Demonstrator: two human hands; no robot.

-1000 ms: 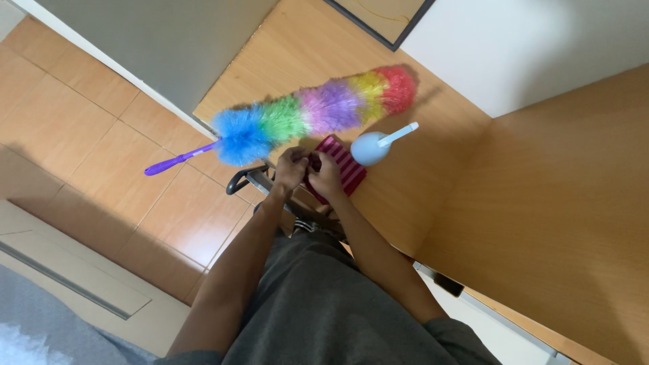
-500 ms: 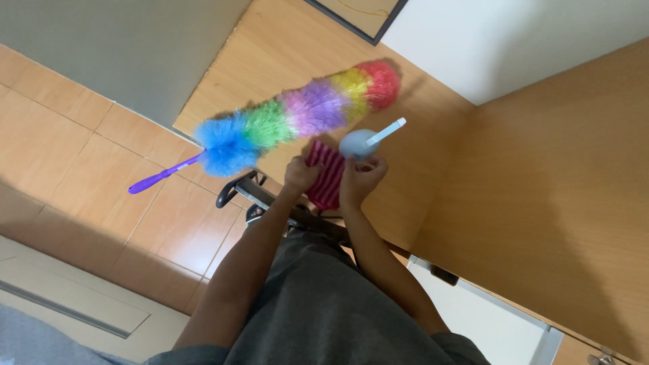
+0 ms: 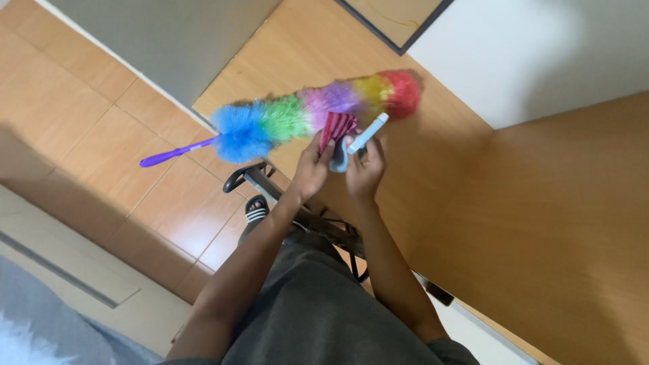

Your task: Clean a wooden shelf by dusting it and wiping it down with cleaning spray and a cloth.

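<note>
My left hand (image 3: 312,169) grips a red-and-pink striped cloth (image 3: 335,126), lifted off the wooden desk (image 3: 433,155). My right hand (image 3: 365,171) holds a light blue brush with a pale handle (image 3: 362,138), pressed against the cloth. Both hands hover above the desk's near edge. Just behind them lies a rainbow feather duster (image 3: 311,111) with a purple handle (image 3: 177,153) that sticks out over the floor.
A black chair frame (image 3: 263,182) stands under the desk edge, and a sandalled foot (image 3: 256,209) rests on the tan tiled floor (image 3: 88,135). A dark-framed board (image 3: 399,20) lies at the desk's far end beside a white wall. A brown wooden panel (image 3: 574,230) fills the right.
Both hands have risen from the desk and moved toward the duster. The cloth went from flat to bunched in my left hand, and the brush is now lifted against it.
</note>
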